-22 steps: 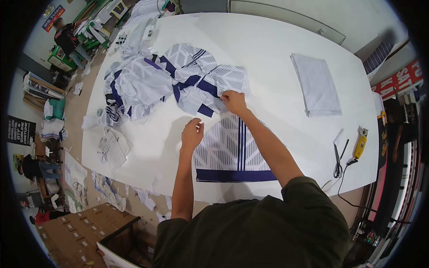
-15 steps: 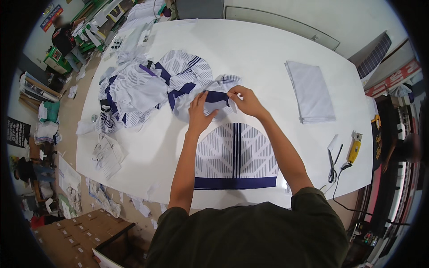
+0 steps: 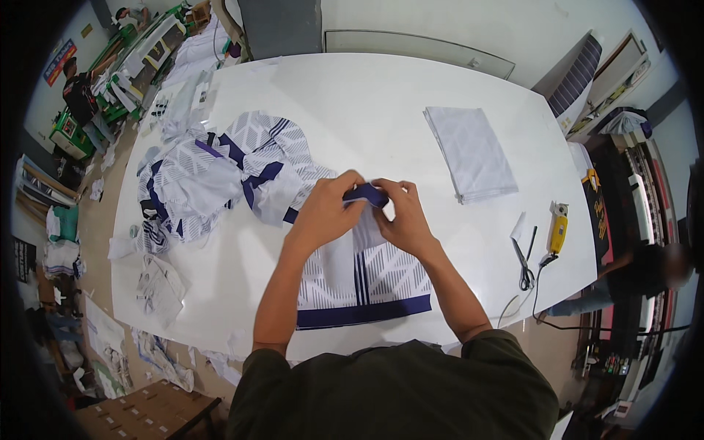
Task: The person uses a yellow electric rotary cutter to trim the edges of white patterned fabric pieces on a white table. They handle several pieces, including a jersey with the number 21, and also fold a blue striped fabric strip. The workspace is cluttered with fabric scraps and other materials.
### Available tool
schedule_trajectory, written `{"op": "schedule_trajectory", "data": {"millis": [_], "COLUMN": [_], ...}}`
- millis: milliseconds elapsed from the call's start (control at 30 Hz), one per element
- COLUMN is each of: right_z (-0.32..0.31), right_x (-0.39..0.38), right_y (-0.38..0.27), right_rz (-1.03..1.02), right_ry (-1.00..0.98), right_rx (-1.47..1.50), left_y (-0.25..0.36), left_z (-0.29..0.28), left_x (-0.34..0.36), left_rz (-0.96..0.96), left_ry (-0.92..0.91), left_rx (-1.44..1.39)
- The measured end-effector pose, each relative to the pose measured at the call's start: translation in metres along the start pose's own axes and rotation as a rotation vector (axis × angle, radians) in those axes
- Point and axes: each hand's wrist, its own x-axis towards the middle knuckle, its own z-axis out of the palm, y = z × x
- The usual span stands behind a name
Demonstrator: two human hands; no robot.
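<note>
A fabric piece with a navy band (image 3: pixel 367 193) is gripped between my two hands, its band folded and bunched at the fingertips. Its pale cloth (image 3: pixel 367 233) hangs below. My left hand (image 3: pixel 323 211) pinches the band from one side. From the other side my right hand (image 3: pixel 403 218) grips it with thumb and fingers. Beneath them a patterned sleeve-shaped panel (image 3: pixel 400 282) lies flat, with dark stripes down its middle and a navy strip (image 3: pixel 367 314) along its near edge. My hands and the held cloth hide its upper part.
Similar fabric pieces lie heaped (image 3: pixel 198 176) at the left of the white table (image 3: pixel 359 92). Folded pale cloth (image 3: pixel 473 154) rests at the far right. Scissors (image 3: pixel 524 268) and a yellow corded electric cutter (image 3: pixel 559 229) lie near the right edge. Another person (image 3: pixel 638 282) stands beyond it.
Both hands have brought the banded piece nearer to me, over the flat panel, and the band is now folded up between the fingers. The view has shifted; the person at right shows more.
</note>
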Motion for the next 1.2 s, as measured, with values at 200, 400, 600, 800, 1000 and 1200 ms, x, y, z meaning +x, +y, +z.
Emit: {"op": "schedule_trajectory", "data": {"millis": [200, 400, 600, 800, 1000, 1200], "right_z": [-0.033, -0.060, -0.061, -0.087, -0.052, 0.006], "right_x": [-0.039, -0.035, -0.030, -0.073, -0.166, -0.250], "right_y": [0.004, 0.011, 0.106, 0.080, 0.089, 0.108], "right_rz": [-0.001, 0.111, 0.140, 0.160, 0.125, 0.060], "right_ry": [0.018, 0.022, 0.124, 0.337, 0.116, -0.163], "right_rx": [-0.069, 0.005, -0.227, -0.152, -0.191, -0.269], "left_y": [-0.017, -0.125, -0.165, -0.102, -0.144, -0.188], "left_z": [-0.020, -0.006, -0.010, -0.039, -0.001, 0.053], "left_x": [-0.066, -0.115, -0.090, -0.102, -0.178, -0.250], "left_rz": [-0.129, -0.208, -0.104, -0.030, -0.082, -0.168], "left_ry": [-0.228, -0.135, 0.275, 0.475, 0.366, 0.105], "left_rx": [0.215, 0.207, 0.096, -0.020, 0.166, 0.450]}}
